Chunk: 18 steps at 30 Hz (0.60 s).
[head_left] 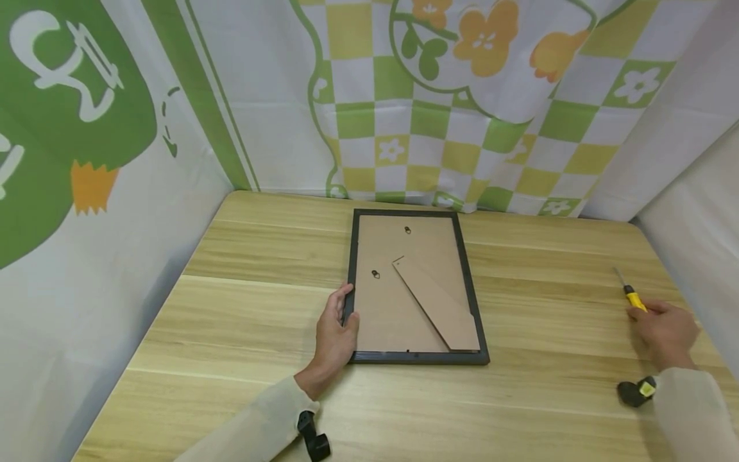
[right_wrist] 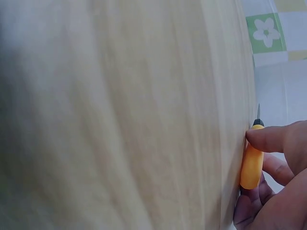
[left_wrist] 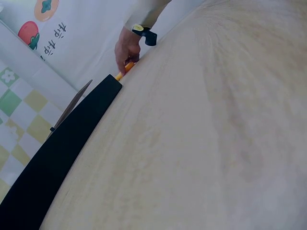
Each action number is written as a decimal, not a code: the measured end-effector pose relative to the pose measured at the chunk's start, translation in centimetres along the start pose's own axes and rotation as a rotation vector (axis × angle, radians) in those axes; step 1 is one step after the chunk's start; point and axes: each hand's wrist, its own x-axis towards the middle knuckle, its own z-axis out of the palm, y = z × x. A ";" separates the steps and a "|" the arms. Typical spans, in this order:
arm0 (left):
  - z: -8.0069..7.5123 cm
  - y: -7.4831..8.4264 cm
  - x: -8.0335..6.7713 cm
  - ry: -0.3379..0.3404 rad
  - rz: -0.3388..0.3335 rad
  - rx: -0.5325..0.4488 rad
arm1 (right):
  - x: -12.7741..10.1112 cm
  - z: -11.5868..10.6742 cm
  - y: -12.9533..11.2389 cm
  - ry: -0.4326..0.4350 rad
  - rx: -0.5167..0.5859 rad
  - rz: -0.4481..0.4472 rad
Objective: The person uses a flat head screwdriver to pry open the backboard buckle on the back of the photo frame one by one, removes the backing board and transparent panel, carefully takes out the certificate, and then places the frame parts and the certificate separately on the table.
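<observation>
Item 1, picture frame [head_left: 417, 287]: black-edged, lying face down near the middle of the wooden table [head_left: 242, 333], brown backing board up, folding stand flat against it, 2 small metal hangers on the board. Seen edge-on in the left wrist view as a dark strip [left_wrist: 62, 153].

Item 2, left hand [head_left: 337, 333]: resting against the frame's left edge near its lower corner, fingers straight along the rim, thumb on the backing; it steadies, it does not clasp.

Item 3, screwdriver [head_left: 632, 294]: yellow handle, thin metal shaft, lying on the table well to the right of the frame, tip pointing away from the person.

Item 4, right hand [head_left: 664, 330]: fingers curled around the yellow handle [right_wrist: 252, 163], one fingertip at the collar by the shaft; the tool looks still in contact with the table.

Handling note: the pick-up likely goes best with the grip settled further onto the handle before lifting, the tip kept pointing away, and the left hand pressing the frame so it cannot slide.

Item 5, surroundings: green, yellow and white patterned cloth hung behind and at both sides of the table
</observation>
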 end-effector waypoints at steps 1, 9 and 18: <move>0.0 0.0 0.0 0.000 -0.001 0.002 | 0.0 0.0 0.0 0.000 0.003 0.006; 0.0 0.2 0.1 0.005 0.006 0.000 | -0.2 -0.2 -0.3 -0.001 0.076 0.091; 0.0 0.0 0.1 0.002 -0.016 0.008 | -0.5 -0.1 -0.2 0.001 0.054 0.078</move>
